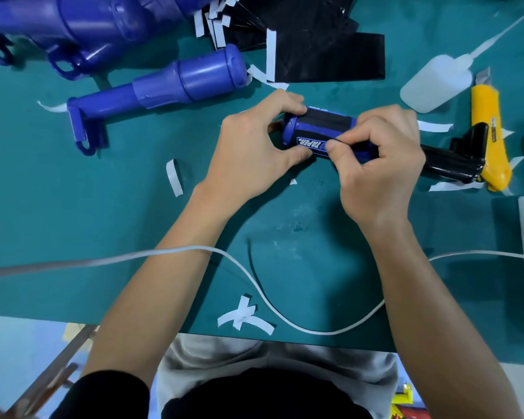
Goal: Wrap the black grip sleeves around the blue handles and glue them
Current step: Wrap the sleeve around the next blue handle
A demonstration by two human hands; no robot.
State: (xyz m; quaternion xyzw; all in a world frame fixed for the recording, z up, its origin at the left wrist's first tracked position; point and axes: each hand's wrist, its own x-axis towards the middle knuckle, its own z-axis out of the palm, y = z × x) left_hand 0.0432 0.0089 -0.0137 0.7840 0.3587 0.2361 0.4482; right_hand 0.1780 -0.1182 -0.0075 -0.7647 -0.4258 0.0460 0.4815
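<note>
Blue handle [291, 133] held lying crosswise between both hands over the middle of the green desk [73, 222]. Black grip sleeve [330, 117] lies over its upper side; blue body shows at the rounded left end cap and along the near side, where a label [310, 144] reads "TAPER". Left hand [248, 149]: fingers curled round the cap end. Right hand [381, 164]: thumb and forefinger pinch the sleeve's near edge beside the label, other fingers curled over the handle. Black bracket [454, 158] sticks out past the right hand. Bare second handle [170, 83] lies further back, left.
</note>
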